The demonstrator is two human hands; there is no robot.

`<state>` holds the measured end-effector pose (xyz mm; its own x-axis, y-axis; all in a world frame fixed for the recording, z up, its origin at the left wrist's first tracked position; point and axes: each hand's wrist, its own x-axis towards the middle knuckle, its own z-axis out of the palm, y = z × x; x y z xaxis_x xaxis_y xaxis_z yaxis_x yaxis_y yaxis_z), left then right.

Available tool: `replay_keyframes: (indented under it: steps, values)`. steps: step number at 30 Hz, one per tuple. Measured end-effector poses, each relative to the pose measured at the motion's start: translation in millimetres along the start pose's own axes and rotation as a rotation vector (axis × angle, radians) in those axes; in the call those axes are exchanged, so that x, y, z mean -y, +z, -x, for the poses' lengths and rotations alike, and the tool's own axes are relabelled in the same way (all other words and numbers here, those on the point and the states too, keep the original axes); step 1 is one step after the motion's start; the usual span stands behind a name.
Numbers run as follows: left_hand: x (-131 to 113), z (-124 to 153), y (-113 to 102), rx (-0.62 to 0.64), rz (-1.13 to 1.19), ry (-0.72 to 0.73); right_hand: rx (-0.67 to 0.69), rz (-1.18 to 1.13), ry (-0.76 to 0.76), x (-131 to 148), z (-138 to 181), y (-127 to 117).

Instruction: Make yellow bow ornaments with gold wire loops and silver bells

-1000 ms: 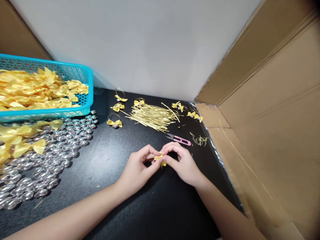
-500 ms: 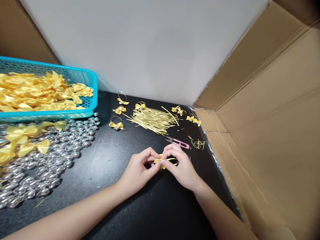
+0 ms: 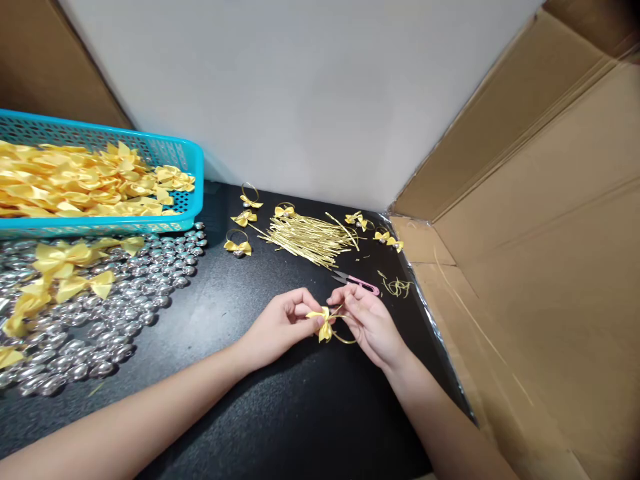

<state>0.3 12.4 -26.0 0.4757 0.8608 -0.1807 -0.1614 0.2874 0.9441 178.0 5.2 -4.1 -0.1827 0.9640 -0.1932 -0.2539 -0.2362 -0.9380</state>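
Observation:
A yellow ribbon bow (image 3: 325, 325) is pinched between the thumb and fingers of my left hand (image 3: 285, 325). From the bow a gold twist tie (image 3: 345, 340) curves in a loop to the right. My right hand (image 3: 370, 323) pinches a thin end of the tie just right of the bow, with thumb and forefinger together. Pink-handled thread snips (image 3: 357, 283) lie just beyond my right hand. Behind them is a pile of gold twist ties (image 3: 310, 239). My fingers partly cover the back of the bow.
A blue basket (image 3: 199, 180) full of yellow bows stands at the left. In front of it spread many silver beads (image 3: 100, 347) with loose bows (image 3: 87, 285) on top. Bows with gold loops (image 3: 238, 247) lie around the tie pile. Tie scraps (image 3: 397, 287) sit near the cardboard wall (image 3: 540, 200).
My right hand has drawn back to the right from the bow and turned, pulling on the tie's end. The bow now shows more fully in my left hand. The view has shifted slightly.

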Motion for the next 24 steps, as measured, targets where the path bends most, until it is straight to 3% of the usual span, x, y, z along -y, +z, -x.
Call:
replay_keyframes:
  steps: [16, 24]
  values:
    - [-6.8, -2.3, -6.6, 0.103, 0.037, -0.094, -0.024, -0.285, 0.155, -3.3, -6.5, -11.2]
    - [-5.3, -0.9, -7.0, 0.127, 0.043, -0.088, -0.103, -0.397, 0.127, -2.9, -12.2, -13.8]
